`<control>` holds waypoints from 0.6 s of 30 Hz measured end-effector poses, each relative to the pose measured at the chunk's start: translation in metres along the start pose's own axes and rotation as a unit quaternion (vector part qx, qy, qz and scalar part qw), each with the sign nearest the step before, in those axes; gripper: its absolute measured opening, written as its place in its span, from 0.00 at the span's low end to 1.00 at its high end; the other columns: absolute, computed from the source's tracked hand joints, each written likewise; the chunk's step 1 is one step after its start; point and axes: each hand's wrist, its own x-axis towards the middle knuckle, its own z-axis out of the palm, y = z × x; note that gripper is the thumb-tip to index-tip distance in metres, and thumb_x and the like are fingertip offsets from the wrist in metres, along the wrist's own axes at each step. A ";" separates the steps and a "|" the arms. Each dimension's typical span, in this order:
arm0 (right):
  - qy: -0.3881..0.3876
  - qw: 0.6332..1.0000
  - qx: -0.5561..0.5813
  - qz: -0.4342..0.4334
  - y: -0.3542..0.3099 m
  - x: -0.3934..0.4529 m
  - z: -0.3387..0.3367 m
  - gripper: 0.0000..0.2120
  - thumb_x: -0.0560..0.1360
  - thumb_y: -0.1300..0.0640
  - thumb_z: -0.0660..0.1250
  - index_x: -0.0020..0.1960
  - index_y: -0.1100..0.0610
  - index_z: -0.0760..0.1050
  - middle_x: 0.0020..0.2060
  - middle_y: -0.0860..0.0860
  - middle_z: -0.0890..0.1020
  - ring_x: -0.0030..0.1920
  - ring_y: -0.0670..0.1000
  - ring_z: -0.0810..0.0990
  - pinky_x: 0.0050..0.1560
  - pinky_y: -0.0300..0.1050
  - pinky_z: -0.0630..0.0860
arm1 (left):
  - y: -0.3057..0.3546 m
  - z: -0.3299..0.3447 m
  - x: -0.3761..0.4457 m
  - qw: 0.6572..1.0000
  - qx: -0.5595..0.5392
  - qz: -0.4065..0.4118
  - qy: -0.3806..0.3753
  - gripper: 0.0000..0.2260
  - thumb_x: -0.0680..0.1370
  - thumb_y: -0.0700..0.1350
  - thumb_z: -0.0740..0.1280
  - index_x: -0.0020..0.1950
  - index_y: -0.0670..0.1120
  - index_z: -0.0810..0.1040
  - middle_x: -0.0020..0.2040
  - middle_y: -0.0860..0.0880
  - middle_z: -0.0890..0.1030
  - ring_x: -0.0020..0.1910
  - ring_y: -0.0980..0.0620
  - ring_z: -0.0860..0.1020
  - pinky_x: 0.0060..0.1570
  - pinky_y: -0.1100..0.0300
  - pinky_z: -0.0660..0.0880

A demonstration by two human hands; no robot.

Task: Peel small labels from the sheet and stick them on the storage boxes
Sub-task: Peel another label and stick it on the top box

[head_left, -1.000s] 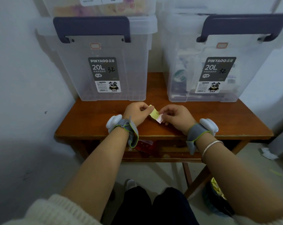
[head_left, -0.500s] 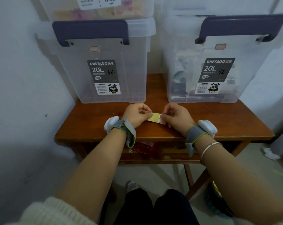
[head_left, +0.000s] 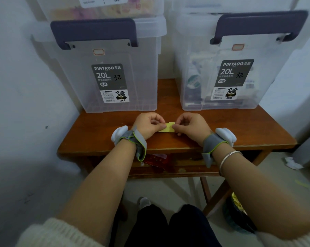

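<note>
A small yellow label sheet (head_left: 167,128) is held just above the wooden table (head_left: 100,134), pinched at its left end by my left hand (head_left: 148,124) and at its right end by my right hand (head_left: 191,124). Both hands have curled fingers and sit close together near the table's front. Behind them stand two clear storage boxes with dark handles: the left box (head_left: 75,77) and the right box (head_left: 271,73). Each carries a small red-edged label under its handle, one on the left box (head_left: 98,52) and one on the right box (head_left: 238,47). Any peeled label in my fingers is hidden.
A third clear box (head_left: 104,8) is stacked on the left box. White walls close in on the left and right. Red packaging (head_left: 157,160) lies on the shelf under the tabletop. Crumpled paper (head_left: 291,163) lies on the floor at right.
The yellow sheet was tilted with a pink-white label lifted at its right end; now it lies flatter between my fingers and the label no longer shows. Both hands stayed in place.
</note>
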 end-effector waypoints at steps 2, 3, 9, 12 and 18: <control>0.000 1.000 0.011 -0.002 0.001 0.000 -0.001 0.08 0.69 0.62 0.69 0.35 0.54 0.73 0.30 0.50 0.78 0.28 0.44 0.77 0.38 0.37 0.75 | 0.000 0.000 0.000 1.000 -0.005 0.001 -0.002 0.03 0.71 0.36 0.71 0.42 0.40 0.79 0.29 0.54 0.75 0.23 0.69 0.73 0.27 0.78 0.67; 0.001 1.000 0.018 -0.004 0.001 0.000 -0.001 0.08 0.69 0.63 0.69 0.34 0.54 0.73 0.30 0.50 0.78 0.27 0.42 0.77 0.37 0.35 0.75 | 0.000 0.000 0.001 1.000 -0.007 0.003 -0.002 0.03 0.71 0.37 0.71 0.41 0.42 0.79 0.29 0.54 0.75 0.23 0.69 0.73 0.27 0.78 0.68; 0.009 0.997 0.074 -0.007 0.001 0.001 -0.003 0.10 0.69 0.65 0.68 0.33 0.55 0.72 0.30 0.52 0.77 0.22 0.39 0.76 0.35 0.33 0.75 | -0.001 0.001 0.001 1.000 -0.007 0.006 0.005 0.04 0.70 0.37 0.72 0.43 0.38 0.80 0.28 0.55 0.76 0.23 0.69 0.74 0.28 0.78 0.69; 0.005 0.996 0.090 -0.009 0.000 0.000 -0.004 0.10 0.70 0.66 0.67 0.33 0.55 0.72 0.29 0.52 0.77 0.23 0.39 0.75 0.35 0.32 0.75 | 0.000 0.001 0.000 1.000 -0.001 0.005 0.003 0.04 0.70 0.38 0.72 0.43 0.38 0.80 0.28 0.56 0.77 0.25 0.65 0.75 0.32 0.73 0.71; 0.000 0.994 0.105 -0.013 0.002 0.000 -0.005 0.11 0.71 0.68 0.65 0.34 0.57 0.72 0.29 0.53 0.76 0.23 0.40 0.76 0.32 0.30 0.75 | 0.002 0.001 0.000 1.000 0.007 0.003 -0.001 0.05 0.71 0.38 0.71 0.44 0.37 0.80 0.28 0.55 0.76 0.25 0.65 0.75 0.32 0.75 0.70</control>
